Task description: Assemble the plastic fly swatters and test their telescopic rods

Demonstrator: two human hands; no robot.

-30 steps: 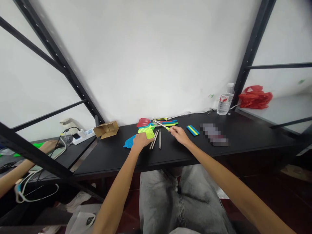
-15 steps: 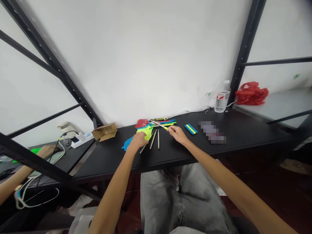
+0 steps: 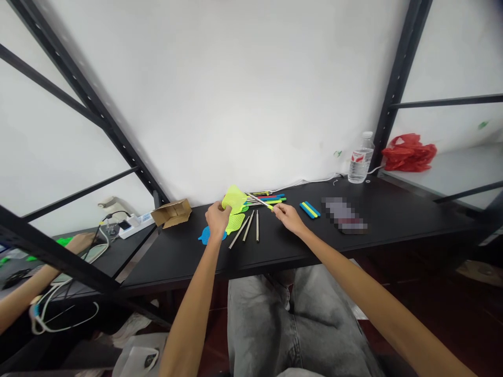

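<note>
Pinched in my left hand [image 3: 218,215] is a yellow-green perforated fly swatter head [image 3: 234,199], lifted above the table. My right hand [image 3: 288,217] grips the yellow-green handle of a metal rod [image 3: 259,200], whose far end points left toward the raised head. I cannot tell whether rod and head touch. Beneath my left hand lie a second yellow-green swatter head [image 3: 236,224] and a blue swatter head [image 3: 208,236]. Several bare metal rods [image 3: 249,226] rest between my hands. Behind them is a pile of fly swatters [image 3: 277,200] with blue, red and green handles.
Blue and yellow handle grips [image 3: 310,210] lie right of my right hand, near a blurred-out item [image 3: 346,214]. A water bottle [image 3: 360,159] and a red plastic bag [image 3: 408,153] stand farther right. To the left are an open cardboard box [image 3: 172,213], a power strip [image 3: 135,226] and another person's arm [image 3: 43,285].
My left hand has risen slightly left and back, raising a yellow-green swatter head off the table and uncovering another below. My right hand still holds the rod, almost unmoved.
</note>
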